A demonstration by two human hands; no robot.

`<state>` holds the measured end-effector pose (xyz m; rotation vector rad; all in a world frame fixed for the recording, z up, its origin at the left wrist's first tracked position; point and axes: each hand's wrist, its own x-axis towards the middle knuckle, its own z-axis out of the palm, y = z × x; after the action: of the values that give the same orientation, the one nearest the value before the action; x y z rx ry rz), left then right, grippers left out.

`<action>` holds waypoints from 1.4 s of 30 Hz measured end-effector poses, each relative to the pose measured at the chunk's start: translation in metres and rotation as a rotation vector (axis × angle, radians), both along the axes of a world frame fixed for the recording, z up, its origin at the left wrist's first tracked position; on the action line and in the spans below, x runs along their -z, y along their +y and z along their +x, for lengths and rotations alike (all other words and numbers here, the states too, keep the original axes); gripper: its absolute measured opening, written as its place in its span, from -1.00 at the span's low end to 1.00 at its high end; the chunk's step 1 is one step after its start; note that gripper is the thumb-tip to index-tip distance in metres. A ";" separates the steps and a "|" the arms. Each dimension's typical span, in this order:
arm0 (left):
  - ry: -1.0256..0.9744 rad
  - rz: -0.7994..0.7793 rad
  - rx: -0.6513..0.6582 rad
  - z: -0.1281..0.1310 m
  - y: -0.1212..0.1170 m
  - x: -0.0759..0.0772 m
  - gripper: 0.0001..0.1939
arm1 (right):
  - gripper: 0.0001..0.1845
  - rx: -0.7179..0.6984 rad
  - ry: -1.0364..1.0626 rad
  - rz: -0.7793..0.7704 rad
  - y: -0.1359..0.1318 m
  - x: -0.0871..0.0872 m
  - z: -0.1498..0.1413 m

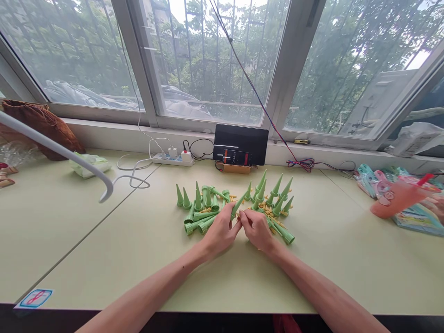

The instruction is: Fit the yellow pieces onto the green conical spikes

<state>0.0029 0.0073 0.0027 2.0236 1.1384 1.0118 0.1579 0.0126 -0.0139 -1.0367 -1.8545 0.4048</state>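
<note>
My left hand (221, 230) is closed around a green plastic plant-watering spike (238, 206), its point tilted up and to the right. My right hand (257, 230) pinches at the wide end of that spike, where a small yellow piece (238, 214) shows between the fingers; most of it is hidden. To the left of my hands, several green spikes (198, 200) stand upright and others (194, 227) lie on their sides. On the right, more spikes (276, 186) stand with yellow pieces at their bases, among loose yellow valve pieces (268, 211) and lying spikes (286, 236).
A dark tablet (240, 138) with a phone (237, 157) in front leans near the window. A power strip (173, 159) with white cables lies left of it. A pink cup (395, 200) with a straw tilts at the right. A white curved bar (69, 155) crosses the left side.
</note>
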 end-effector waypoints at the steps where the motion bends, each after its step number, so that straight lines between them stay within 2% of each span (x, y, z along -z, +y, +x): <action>1: -0.001 -0.001 -0.002 0.000 0.000 0.000 -0.62 | -0.57 0.004 0.016 -0.010 0.000 0.000 -0.001; 4: -0.003 -0.016 -0.004 0.000 0.000 0.000 -0.62 | -0.55 -0.003 0.071 -0.070 -0.002 -0.002 -0.002; 11: -0.013 -0.062 0.011 0.000 -0.002 -0.001 -0.60 | -0.51 -0.065 0.266 -0.350 -0.008 -0.008 -0.005; 14: -0.012 -0.053 0.009 -0.001 -0.002 0.000 -0.60 | -0.50 -0.076 0.285 -0.392 -0.008 -0.008 -0.005; 22: -0.001 -0.020 0.003 0.000 0.000 0.000 -0.62 | -0.52 0.007 0.165 -0.193 -0.003 -0.002 -0.005; 29: 0.012 0.028 -0.004 0.000 0.001 -0.001 -0.64 | -0.56 0.011 0.071 -0.053 -0.003 -0.002 -0.003; 34: 0.015 0.010 0.006 0.001 -0.001 -0.004 -0.57 | -0.58 0.002 -0.014 0.072 -0.002 -0.002 0.000; 37: 0.009 -0.013 -0.001 0.001 -0.002 -0.004 -0.55 | -0.58 0.014 -0.033 0.102 -0.002 0.000 0.000; 42: -0.012 0.009 0.002 0.000 -0.001 -0.001 -0.60 | -0.57 0.039 0.021 0.069 -0.003 0.000 -0.002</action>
<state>0.0034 0.0061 0.0034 2.0227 1.1280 1.0281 0.1554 0.0093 -0.0143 -1.0169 -1.8136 0.3255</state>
